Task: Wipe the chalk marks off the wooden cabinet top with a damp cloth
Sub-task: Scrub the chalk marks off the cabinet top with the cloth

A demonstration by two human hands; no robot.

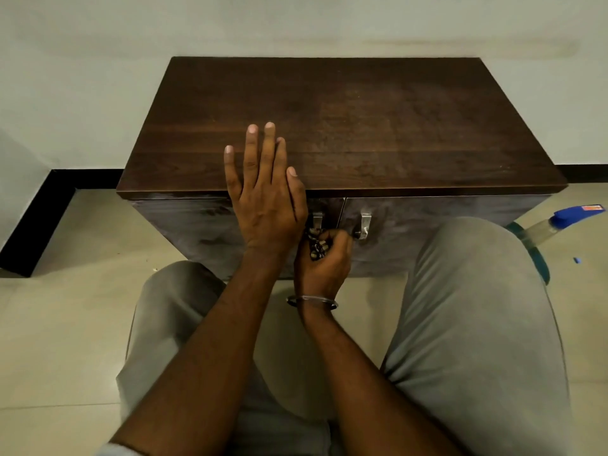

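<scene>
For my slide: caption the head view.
Left hand open over the cabinet top; right hand grips a cloth by the handles.

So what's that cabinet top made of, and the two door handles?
The cabinet top looks like dark-stained wood or veneer, matte, with grain streaks and plank lines. The door handles look like silvery metal, catching dull highlights.

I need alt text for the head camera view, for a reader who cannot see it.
A person's left hand is held flat, fingers straight, over the front edge of a dark wooden cabinet top, while the right hand grips a bunched patterned cloth before the doors. A blue-capped bottle is on the floor at right.
</scene>
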